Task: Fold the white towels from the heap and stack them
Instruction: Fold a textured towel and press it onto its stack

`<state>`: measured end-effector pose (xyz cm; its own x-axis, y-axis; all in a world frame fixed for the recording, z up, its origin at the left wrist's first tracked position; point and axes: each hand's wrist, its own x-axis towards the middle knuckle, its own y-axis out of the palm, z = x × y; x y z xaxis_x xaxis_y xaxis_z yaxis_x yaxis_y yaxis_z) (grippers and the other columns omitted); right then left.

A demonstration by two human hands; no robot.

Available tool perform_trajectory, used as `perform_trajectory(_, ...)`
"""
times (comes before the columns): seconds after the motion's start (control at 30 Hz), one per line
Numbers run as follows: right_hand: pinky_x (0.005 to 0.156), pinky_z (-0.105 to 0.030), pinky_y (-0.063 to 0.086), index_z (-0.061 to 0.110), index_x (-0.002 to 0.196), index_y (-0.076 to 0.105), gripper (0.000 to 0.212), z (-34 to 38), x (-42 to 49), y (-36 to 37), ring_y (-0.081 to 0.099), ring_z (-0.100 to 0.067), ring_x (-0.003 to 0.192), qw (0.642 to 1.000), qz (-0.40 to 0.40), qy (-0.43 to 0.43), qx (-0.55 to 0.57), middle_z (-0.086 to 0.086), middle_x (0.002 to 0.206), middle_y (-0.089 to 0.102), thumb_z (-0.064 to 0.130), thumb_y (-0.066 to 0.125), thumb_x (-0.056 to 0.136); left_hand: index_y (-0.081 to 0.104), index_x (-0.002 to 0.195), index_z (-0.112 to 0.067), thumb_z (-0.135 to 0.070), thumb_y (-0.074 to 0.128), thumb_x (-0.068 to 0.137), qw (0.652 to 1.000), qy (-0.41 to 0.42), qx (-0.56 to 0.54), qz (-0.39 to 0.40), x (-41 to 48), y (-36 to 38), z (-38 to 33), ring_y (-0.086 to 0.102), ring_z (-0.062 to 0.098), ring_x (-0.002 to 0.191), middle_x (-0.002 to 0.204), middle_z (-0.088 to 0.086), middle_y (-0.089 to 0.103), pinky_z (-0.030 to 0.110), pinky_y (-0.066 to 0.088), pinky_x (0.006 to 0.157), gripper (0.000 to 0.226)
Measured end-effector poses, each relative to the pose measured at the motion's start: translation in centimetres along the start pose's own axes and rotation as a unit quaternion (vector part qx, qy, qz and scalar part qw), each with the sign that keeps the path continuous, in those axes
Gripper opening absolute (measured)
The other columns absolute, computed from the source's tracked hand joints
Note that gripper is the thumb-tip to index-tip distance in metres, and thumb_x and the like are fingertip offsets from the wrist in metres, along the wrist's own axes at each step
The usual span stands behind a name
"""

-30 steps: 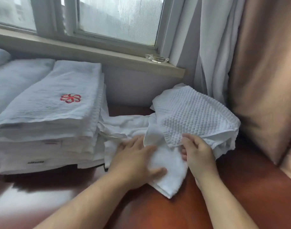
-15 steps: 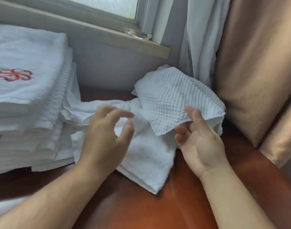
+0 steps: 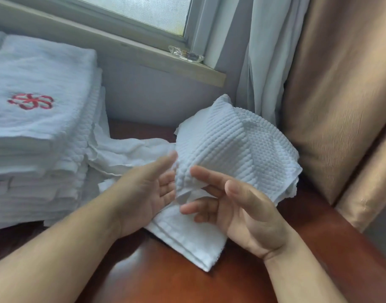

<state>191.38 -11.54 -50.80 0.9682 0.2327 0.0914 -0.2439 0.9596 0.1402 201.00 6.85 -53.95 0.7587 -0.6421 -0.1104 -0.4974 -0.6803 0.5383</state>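
A white waffle-weave towel (image 3: 231, 145) is seen bunched and raised at the back right of the red-brown table (image 3: 176, 285), over a flat terry towel (image 3: 187, 237). Its near corner is met from both sides. The left grip (image 3: 148, 193) is held open, fingers straight against the edge. The right grip (image 3: 238, 206) is loosely open, index finger laid on the fold. A stack of folded towels (image 3: 41, 132) is set at the left.

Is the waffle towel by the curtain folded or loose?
Loose. The waffle towel sits bunched and humped, one corner drooping between the left hand and right hand; no flat, squared fold shows.
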Motion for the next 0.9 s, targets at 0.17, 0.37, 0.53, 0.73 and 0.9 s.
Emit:
perform_trajectory(0.17,0.051,-0.015,0.043,0.024,0.074,0.073,0.041,0.4,-0.5,-1.1,0.062,-0.009,0.054,0.911,-0.268,-0.169,-0.265,0.0,0.068,0.07,0.062,0.065,0.084,0.071,0.119,-0.011,-0.007,0.064,0.088,0.998,0.05,-0.012,-0.036,0.6,0.1,0.5,0.069,0.018,0.097,0.116,0.01,0.074,0.028,0.052,0.086,0.032)
perform_trajectory(0.37,0.088,-0.015,0.048,0.029,0.116,0.072,0.06,-0.6,-0.1,-4.3,0.065,0.009,0.101,0.858,-0.404,-0.096,-0.302,0.02,0.107,0.073,0.075,0.066,0.078,0.074,0.115,-0.022,-0.003,0.038,0.082,0.996,0.088,0.006,-0.013,0.5,-0.2,0.1,0.07,0.026,0.094,0.116,0.013,0.072,0.046,0.057,0.087,0.052)
perform_trajectory(0.53,0.072,-0.01,0.048,0.038,0.089,0.074,0.014,-2.2,0.9,-3.6,0.067,0.004,0.081,0.863,-0.324,-0.118,-0.368,0.016,0.088,0.074,0.052,0.071,0.087,0.078,0.094,-0.016,-0.013,0.049,0.072,0.991,0.131,-0.015,0.003,-0.5,0.0,-0.4,0.072,0.025,0.079,0.092,0.013,0.073,0.035,0.06,0.065,0.036)
perform_trajectory(0.73,0.075,-0.027,0.051,0.041,0.122,0.062,0.063,-1.6,0.9,-3.6,0.072,-0.011,0.095,0.918,-0.343,-0.083,-0.181,0.011,0.117,0.073,0.083,0.049,0.077,0.066,0.094,0.001,-0.037,0.065,0.062,0.994,0.107,0.008,-0.019,-1.8,0.9,-0.9,0.068,0.041,0.083,0.091,0.026,0.066,0.041,0.06,0.075,0.049)
perform_trajectory(0.9,0.087,-0.011,0.042,0.046,0.15,0.037,0.092,-2.6,1.3,-2.0,0.052,0.019,0.113,0.894,-0.205,0.064,-0.394,0.03,0.13,0.057,0.087,0.058,0.071,0.067,0.126,-0.024,-0.067,0.067,0.077,0.997,0.037,0.041,-0.057,-1.7,0.6,-0.9,0.068,0.027,0.113,0.126,0.005,0.069,0.053,0.053,0.097,0.065)
